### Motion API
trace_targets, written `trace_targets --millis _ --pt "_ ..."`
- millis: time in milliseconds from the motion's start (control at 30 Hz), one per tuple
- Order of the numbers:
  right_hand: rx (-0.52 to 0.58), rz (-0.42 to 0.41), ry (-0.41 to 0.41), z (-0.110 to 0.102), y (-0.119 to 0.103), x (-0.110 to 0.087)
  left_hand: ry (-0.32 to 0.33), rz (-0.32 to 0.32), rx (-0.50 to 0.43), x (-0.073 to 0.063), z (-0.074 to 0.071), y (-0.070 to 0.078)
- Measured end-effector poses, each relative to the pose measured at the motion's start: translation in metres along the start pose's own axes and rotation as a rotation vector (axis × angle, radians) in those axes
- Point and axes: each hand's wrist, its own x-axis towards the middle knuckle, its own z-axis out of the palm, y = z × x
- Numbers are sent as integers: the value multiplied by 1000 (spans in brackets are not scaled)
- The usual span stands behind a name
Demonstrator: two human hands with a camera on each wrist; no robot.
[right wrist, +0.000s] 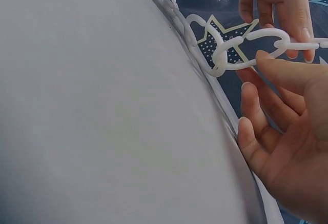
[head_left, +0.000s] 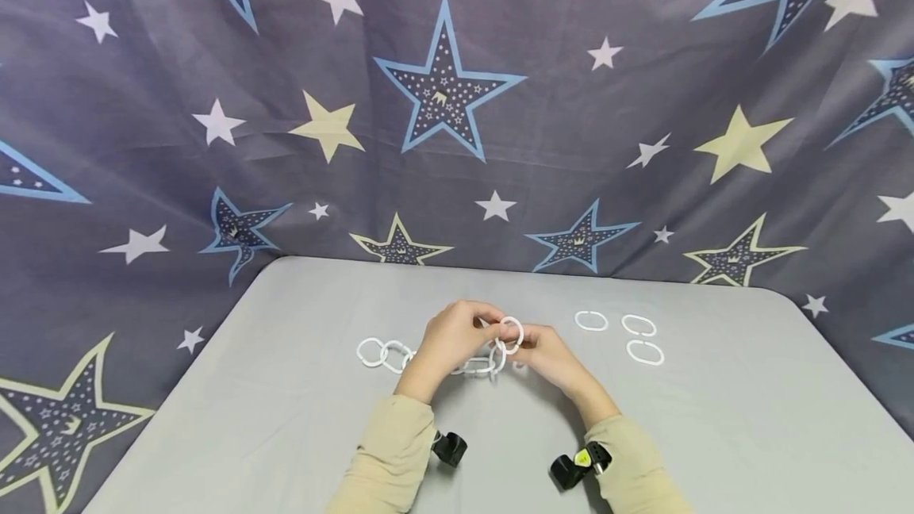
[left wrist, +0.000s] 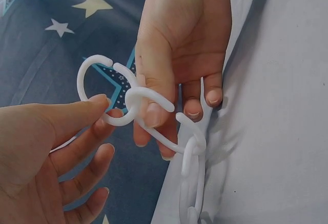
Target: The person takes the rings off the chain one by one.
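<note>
My left hand (head_left: 451, 339) pinches the end ring (left wrist: 82, 83) of a white plastic link chain between thumb and fingertips, just above the table. A gap shows at the top of that ring. Hooked through it is a second oval link (right wrist: 256, 66), also gapped, which my right hand (head_left: 548, 351) pinches between thumb and forefinger. From this one hangs a third link (left wrist: 201, 141), and more of the chain (head_left: 477, 371) trails down onto the table. It passes behind my left wrist, where its middle is hidden, and comes out on the left (head_left: 369, 363).
Three loose white links, among them one at the upper left (head_left: 591, 329), lie to the right of my hands. A small white piece (head_left: 520, 366) shows partly under my right hand. The grey table (head_left: 300, 419) meets a star-patterned curtain (head_left: 543, 149) at the back.
</note>
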Motion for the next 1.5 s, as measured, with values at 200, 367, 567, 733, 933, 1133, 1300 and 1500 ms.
trace_targets --millis 200,367,567,733,933,1133,1300,1500 --pt "23 5 14 4 0 -2 16 18 19 -4 -2 -1" --pt "31 -7 11 5 -2 -3 29 19 29 -7 -5 -1" --pt "28 -14 17 9 -4 2 43 20 49 -11 -12 2" --pt "44 -16 19 11 -7 6 76 14 98 -14 -15 4" --pt "29 -4 6 9 -2 6 108 24 128 -22 -14 4" --pt "11 -19 -2 5 1 3 127 57 187 -29 -11 -2" --pt "15 -17 -19 3 4 1 121 78 241 -36 -12 -6" --pt "30 -27 -20 3 6 1 131 112 253 -42 -10 -10"
